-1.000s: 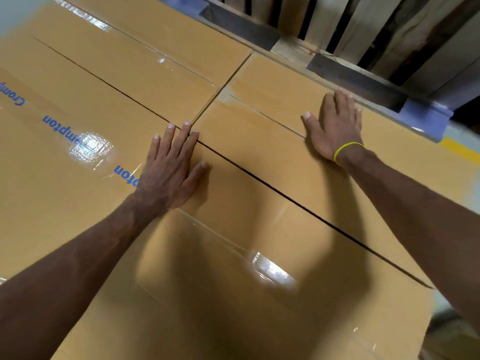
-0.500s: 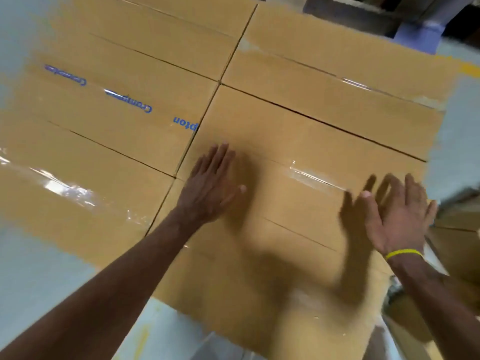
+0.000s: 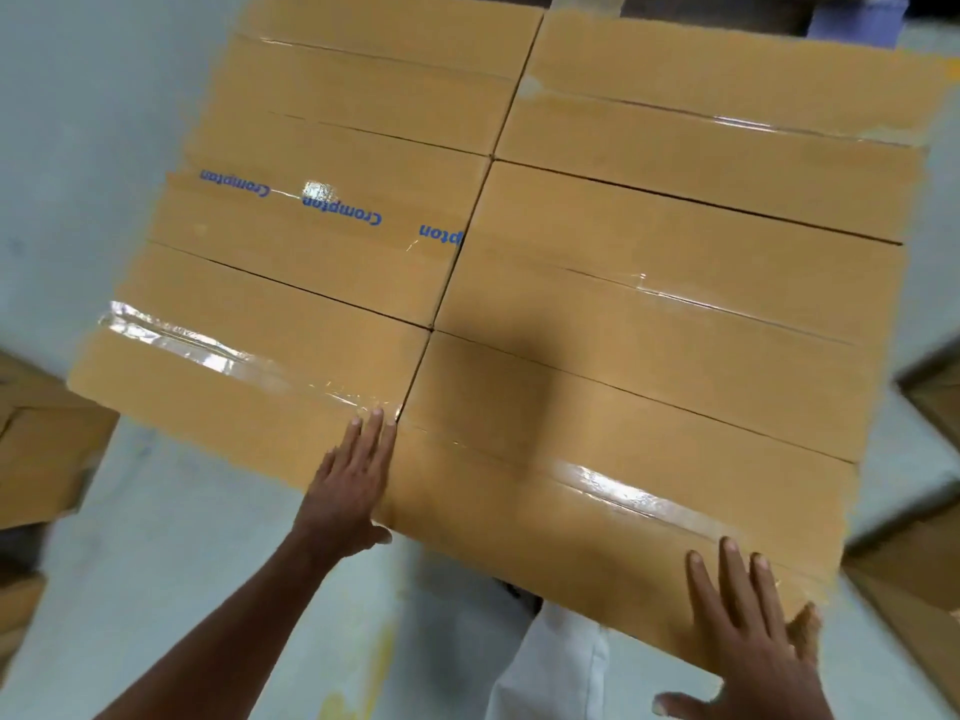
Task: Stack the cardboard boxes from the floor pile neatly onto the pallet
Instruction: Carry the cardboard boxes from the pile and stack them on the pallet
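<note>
Several taped brown cardboard boxes form one flat layer in two columns in front of me. The nearest right box (image 3: 623, 459) has shiny tape along its top. My left hand (image 3: 348, 491) lies flat with straight fingers at the near end of the seam between the nearest left box (image 3: 234, 366) and the right one. My right hand (image 3: 748, 631) rests flat, fingers spread, on the near right corner of the nearest right box. A box in the left column (image 3: 322, 220) carries blue "Crompton" print. The pallet under the stack is hidden.
More cardboard boxes stand on the floor at the left edge (image 3: 41, 449) and at the right edge (image 3: 914, 579). Grey floor (image 3: 156, 589) surrounds the stack. A blue-edged wooden structure (image 3: 852, 18) sits behind the far boxes. My white trousers (image 3: 550, 667) show below.
My view has pulled back from the stack. Both hands slid from the far and middle boxes toward me and now rest at the near edge of the nearest boxes.
</note>
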A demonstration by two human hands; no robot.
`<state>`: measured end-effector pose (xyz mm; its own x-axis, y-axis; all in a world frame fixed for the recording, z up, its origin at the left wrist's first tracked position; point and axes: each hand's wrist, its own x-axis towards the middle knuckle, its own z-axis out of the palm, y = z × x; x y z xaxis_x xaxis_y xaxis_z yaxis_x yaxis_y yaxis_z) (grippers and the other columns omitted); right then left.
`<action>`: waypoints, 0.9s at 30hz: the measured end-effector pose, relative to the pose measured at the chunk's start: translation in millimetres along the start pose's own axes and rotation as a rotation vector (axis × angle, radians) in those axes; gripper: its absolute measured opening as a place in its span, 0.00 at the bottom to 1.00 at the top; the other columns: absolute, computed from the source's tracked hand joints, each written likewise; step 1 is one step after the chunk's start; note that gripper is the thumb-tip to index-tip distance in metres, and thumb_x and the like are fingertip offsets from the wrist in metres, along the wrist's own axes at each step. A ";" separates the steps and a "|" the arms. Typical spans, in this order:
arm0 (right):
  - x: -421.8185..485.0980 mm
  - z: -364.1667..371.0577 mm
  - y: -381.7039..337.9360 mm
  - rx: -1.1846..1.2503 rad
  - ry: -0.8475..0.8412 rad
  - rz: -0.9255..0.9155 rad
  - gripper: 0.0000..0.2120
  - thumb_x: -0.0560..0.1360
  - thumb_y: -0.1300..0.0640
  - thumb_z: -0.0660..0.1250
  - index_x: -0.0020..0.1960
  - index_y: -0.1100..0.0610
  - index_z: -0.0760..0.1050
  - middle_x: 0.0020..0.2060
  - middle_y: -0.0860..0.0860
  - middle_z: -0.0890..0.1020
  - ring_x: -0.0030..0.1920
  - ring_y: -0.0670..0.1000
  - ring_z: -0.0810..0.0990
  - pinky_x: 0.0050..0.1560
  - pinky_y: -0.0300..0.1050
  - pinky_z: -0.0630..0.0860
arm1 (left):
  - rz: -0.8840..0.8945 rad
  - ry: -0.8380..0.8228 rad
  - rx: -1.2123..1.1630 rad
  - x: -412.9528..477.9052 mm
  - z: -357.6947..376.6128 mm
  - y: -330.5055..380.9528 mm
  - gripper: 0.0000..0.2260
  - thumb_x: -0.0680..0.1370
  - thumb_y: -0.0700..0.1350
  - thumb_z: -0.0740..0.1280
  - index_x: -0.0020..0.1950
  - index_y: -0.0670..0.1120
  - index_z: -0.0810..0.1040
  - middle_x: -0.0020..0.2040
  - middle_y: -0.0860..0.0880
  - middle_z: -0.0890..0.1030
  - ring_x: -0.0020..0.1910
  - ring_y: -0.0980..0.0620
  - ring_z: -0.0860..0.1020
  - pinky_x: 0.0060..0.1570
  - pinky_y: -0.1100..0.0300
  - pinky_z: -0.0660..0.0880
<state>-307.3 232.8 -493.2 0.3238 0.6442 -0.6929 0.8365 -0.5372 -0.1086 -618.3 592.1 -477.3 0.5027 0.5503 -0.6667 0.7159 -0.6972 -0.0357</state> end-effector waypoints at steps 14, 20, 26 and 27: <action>-108.2 -63.2 -63.3 0.165 0.371 0.145 0.48 0.70 0.25 0.52 0.82 0.49 0.50 0.68 0.51 0.77 0.72 0.55 0.70 0.75 0.70 0.43 | 0.097 0.218 0.057 -97.3 -79.2 36.8 0.63 0.69 0.67 0.76 0.84 0.43 0.36 0.85 0.46 0.40 0.84 0.44 0.41 0.82 0.50 0.55; -282.0 -146.8 -155.7 0.293 0.626 0.190 0.39 0.76 0.34 0.60 0.79 0.56 0.61 0.71 0.55 0.73 0.71 0.58 0.71 0.74 0.60 0.59 | 0.246 0.402 -0.079 -296.3 -161.9 60.9 0.52 0.74 0.64 0.74 0.85 0.43 0.48 0.86 0.44 0.49 0.84 0.42 0.49 0.78 0.46 0.61; -400.8 -185.5 -232.9 0.324 0.827 0.228 0.37 0.78 0.35 0.59 0.78 0.56 0.63 0.77 0.54 0.66 0.76 0.56 0.63 0.77 0.63 0.53 | 0.287 0.512 -0.252 -428.8 -183.9 42.0 0.40 0.81 0.62 0.65 0.85 0.43 0.55 0.85 0.44 0.55 0.84 0.43 0.53 0.76 0.43 0.63; -412.8 -188.8 -242.8 0.317 0.842 0.240 0.36 0.77 0.35 0.60 0.78 0.56 0.63 0.77 0.54 0.65 0.77 0.56 0.62 0.78 0.63 0.51 | 0.291 0.510 -0.279 -441.1 -184.7 37.6 0.38 0.82 0.62 0.63 0.84 0.43 0.55 0.85 0.44 0.55 0.84 0.43 0.54 0.76 0.43 0.63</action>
<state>-560.6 200.1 -46.2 0.7901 0.6129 0.0099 0.5861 -0.7506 -0.3051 -723.6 407.9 -47.1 0.8131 0.5537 -0.1797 0.5799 -0.7432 0.3338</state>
